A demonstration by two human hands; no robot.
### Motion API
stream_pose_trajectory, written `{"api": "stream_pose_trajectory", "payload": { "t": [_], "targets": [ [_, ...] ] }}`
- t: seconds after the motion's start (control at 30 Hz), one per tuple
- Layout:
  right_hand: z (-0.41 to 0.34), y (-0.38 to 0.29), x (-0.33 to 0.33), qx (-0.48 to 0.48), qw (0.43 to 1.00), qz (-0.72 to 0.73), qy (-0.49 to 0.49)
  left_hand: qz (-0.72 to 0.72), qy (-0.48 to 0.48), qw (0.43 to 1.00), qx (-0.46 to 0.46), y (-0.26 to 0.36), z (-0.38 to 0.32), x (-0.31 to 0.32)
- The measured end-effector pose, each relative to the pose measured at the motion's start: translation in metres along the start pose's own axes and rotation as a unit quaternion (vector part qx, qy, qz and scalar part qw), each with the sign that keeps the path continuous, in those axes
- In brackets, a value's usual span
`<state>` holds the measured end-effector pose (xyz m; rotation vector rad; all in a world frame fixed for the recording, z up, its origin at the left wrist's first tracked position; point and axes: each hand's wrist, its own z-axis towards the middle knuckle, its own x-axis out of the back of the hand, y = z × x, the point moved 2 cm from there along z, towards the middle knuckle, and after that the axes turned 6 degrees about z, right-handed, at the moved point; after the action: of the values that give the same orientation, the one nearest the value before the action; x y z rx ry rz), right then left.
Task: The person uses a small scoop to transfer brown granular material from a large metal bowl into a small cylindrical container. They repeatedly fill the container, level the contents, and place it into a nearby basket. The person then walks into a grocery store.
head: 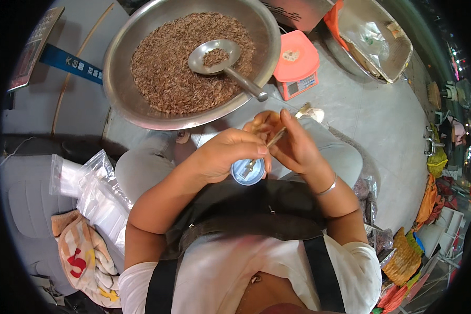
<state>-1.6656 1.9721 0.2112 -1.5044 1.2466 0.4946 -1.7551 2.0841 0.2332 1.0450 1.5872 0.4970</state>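
In front of my apron, my left hand (235,151) grips a small round blue container or lid (248,171). A thin stick-like tool (276,137) with a metal end slants from over the blue disc towards my right palm, held near the left thumb tip. My right hand (296,147) faces it palm inward, thumb raised and fingers half curled apart; the stick's upper end lies close to the palm, and whether they touch is unclear. Beyond both hands stands a wide metal basin (153,119) of brown seeds (168,59), with a metal ladle (245,82) resting on them.
A pink-red kitchen scale (296,64) stands right of the basin. Farther right, a woven basket (402,49) holds plastic. Clear plastic bags (98,196) and a patterned cloth (84,259) lie on the grey seat (39,196) at my left. Bagged goods (402,255) stand at the right.
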Motion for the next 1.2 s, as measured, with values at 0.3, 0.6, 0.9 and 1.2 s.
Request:
{"api": "stream_pose_trajectory", "payload": {
  "t": [0.3, 0.6, 0.9, 1.2],
  "targets": [
    [-0.017, 0.005, -0.011, 0.317, 0.571, -0.753, -0.075, 0.072, 0.089, 0.993, 0.013, -0.039, -0.031, 0.024],
    [-0.005, 0.018, 0.008, 0.285, 0.594, -0.745, -0.103, -0.119, 0.174, 0.957, -0.198, -0.026, -0.033, 0.064],
    [-0.024, 0.028, -0.062, 0.256, 0.731, -0.632, 0.003, -0.224, 0.183, 0.835, -0.468, 0.011, -0.018, 0.031],
    [-0.018, 0.03, -0.081, 0.204, 0.774, -0.597, 0.054, 0.013, 0.204, 0.883, -0.422, 0.005, -0.028, 0.022]
  ]
}}
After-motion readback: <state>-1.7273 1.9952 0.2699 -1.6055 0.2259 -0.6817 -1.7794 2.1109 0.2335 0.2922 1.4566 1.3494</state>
